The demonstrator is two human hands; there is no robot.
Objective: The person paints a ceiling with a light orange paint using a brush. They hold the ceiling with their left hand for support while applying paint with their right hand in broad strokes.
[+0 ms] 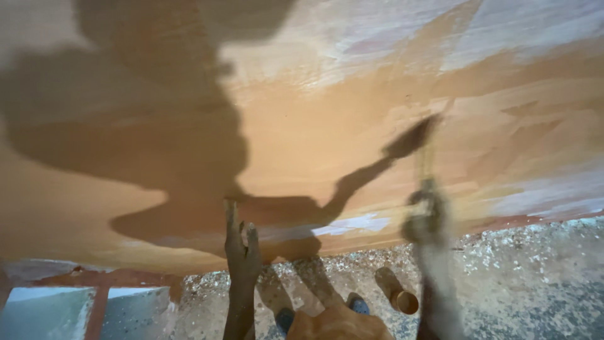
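The left hand [242, 249] was open, its fingers stretched flat and the fingertips pressed against the orange-painted wall [314, 126], just below the edge of the person's own shadow. The right hand [428, 217] was closed around the handle of a paintbrush [426, 157], raised toward the wall; both were blurred by motion, so the bristles and whether they met the surface could not be made out. The brush looked light and stiff in the handle, likely soft and wet at the tip, and best held low on the handle as it was, clear of the paint; a painted handle might be slippery. Its shadow lay on the wall to the left of it. Below, on the speckled floor [535, 271], a small cylindrical container [397, 293] lay near the person's blue shoes [358, 305]. The wall's paint was uneven, with paler streaks toward the upper right and lower right.
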